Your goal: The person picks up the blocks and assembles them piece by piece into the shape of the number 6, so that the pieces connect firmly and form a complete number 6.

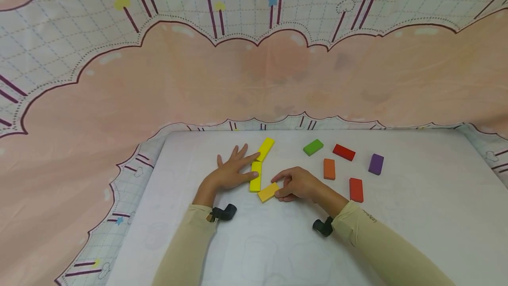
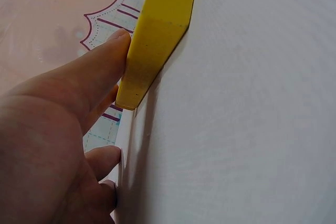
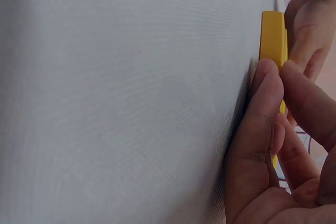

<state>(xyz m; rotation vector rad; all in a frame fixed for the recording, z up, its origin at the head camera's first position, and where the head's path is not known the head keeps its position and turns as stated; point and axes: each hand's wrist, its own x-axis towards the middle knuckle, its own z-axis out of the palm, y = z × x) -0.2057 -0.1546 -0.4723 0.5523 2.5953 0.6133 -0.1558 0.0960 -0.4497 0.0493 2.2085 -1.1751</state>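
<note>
Two bright yellow blocks lie end to end in the head view, an upper tilted one (image 1: pixel 267 145) and a lower upright-running one (image 1: pixel 255 185). Over them spreads my left hand (image 1: pixel 229 173), thumb on the lower block and index fingertip by their joint; the left wrist view shows the thumb against a yellow block's side (image 2: pixel 163 24). A darker yellow block (image 1: pixel 267 193) lies slantwise just below the lower one. Its right end is pinched between thumb and fingers of my right hand (image 1: pixel 297 184); its far end (image 3: pixel 272 32) sticks out past the fingertips in the right wrist view.
Right of the hands, on the white tabletop (image 1: pixel 416 224), lie a green block (image 1: pixel 313 147), an orange block (image 1: pixel 329 169), a purple block (image 1: pixel 376 164) and two red blocks, one farther back (image 1: pixel 344 152) and one nearer (image 1: pixel 356 190). A patterned cloth (image 1: pixel 246 83) hangs behind the table.
</note>
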